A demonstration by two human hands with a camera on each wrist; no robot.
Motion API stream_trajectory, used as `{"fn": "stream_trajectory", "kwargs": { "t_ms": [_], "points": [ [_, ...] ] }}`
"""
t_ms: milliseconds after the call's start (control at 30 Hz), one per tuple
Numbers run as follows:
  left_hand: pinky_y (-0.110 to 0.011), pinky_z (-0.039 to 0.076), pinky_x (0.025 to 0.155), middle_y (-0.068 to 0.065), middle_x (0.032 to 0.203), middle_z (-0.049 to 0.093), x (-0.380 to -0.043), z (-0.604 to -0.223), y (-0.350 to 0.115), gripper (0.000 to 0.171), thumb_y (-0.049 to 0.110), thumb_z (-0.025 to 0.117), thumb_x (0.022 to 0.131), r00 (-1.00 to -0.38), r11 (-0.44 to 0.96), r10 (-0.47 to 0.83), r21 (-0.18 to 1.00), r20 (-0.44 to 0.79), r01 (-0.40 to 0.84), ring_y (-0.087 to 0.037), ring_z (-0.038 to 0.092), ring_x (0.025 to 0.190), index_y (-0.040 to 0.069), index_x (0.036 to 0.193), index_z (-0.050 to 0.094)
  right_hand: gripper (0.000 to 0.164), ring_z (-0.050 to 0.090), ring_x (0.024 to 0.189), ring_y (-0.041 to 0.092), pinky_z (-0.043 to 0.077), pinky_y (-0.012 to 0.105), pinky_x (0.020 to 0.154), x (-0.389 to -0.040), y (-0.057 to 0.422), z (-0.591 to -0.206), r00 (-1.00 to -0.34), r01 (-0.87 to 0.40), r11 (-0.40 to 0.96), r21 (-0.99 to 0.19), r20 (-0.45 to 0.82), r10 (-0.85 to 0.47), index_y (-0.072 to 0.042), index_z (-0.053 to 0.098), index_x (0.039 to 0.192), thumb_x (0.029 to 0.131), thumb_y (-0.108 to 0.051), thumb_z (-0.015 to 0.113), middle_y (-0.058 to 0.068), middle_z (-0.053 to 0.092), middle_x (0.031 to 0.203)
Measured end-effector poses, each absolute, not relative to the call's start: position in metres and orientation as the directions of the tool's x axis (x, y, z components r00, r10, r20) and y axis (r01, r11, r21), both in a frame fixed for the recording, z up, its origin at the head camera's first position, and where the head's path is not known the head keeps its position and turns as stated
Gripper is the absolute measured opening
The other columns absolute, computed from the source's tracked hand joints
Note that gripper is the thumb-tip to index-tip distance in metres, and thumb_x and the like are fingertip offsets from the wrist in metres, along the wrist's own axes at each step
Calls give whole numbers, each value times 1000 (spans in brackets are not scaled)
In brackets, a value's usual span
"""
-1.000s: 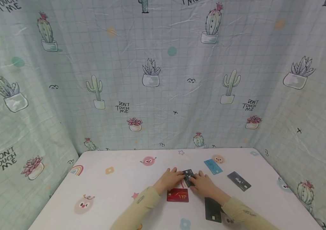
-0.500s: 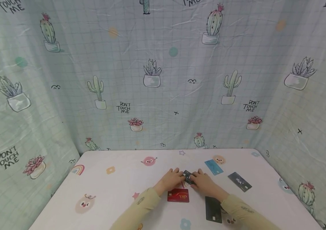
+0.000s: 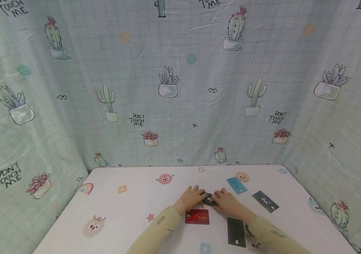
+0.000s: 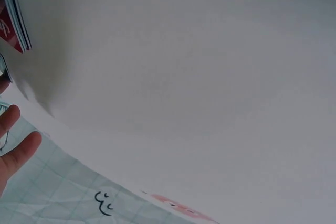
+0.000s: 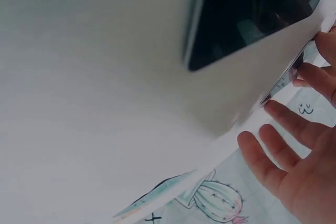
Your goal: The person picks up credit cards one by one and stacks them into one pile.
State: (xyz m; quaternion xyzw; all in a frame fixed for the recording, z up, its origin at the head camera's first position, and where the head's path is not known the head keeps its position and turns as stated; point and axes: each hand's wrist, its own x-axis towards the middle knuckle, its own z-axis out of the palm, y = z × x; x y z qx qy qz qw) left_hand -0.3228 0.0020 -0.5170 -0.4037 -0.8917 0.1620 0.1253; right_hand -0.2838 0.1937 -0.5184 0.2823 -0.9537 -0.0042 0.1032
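Observation:
A black VIP card (image 3: 208,199) is between my two hands near the middle of the table. My left hand (image 3: 190,199) grips its left end with the fingertips; in the left wrist view only a few fingers (image 4: 23,149) show at the left edge. My right hand (image 3: 228,203) pinches the right end between thumb and finger, and its other fingers (image 5: 254,148) are spread out. A red VIP card (image 3: 197,216) lies just in front of the left hand, with several layered edges under it in the left wrist view. A black card (image 3: 236,232) lies below the right wrist.
To the right of the hands lie a blue card (image 3: 236,185) and a dark grey VIP card (image 3: 265,201). The white table (image 3: 129,211) has printed cartoon figures. A cactus-patterned curtain (image 3: 180,106) encloses its back and sides.
The black card between my hands has turned from slanting steeply to lying nearly crosswise. My right hand has shifted slightly with it. The other cards have stayed in place.

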Motion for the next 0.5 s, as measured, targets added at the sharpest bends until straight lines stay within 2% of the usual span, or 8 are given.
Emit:
{"fn": "stream_trajectory", "kwargs": {
  "t_ms": [200,333,500],
  "points": [
    [-36,43,93,8,124,53,-321,-514,2,38,34,54,86,-640,626,761,-374,104,684,-16,47,114,32,124,46,35,38,82,16,40,32,66,-280,192,-513,-838,-517,855,39,180,-515,-17,57,108,80,-37,62,5,54,95],
    [-33,44,91,8,118,55,-319,-511,2,42,37,55,85,-633,622,765,-392,119,678,-13,48,108,31,126,45,38,37,82,15,39,31,67,-283,191,-514,-864,-483,875,6,155,-478,-18,57,109,78,-39,64,3,54,93],
    [-33,43,93,8,117,54,-319,-509,3,46,34,57,85,-655,638,748,-388,108,665,-13,47,108,30,128,43,41,39,84,15,42,33,71,-284,193,-511,-878,-469,883,-27,128,-462,-16,57,110,77,-38,65,2,55,94]
  ]
}}
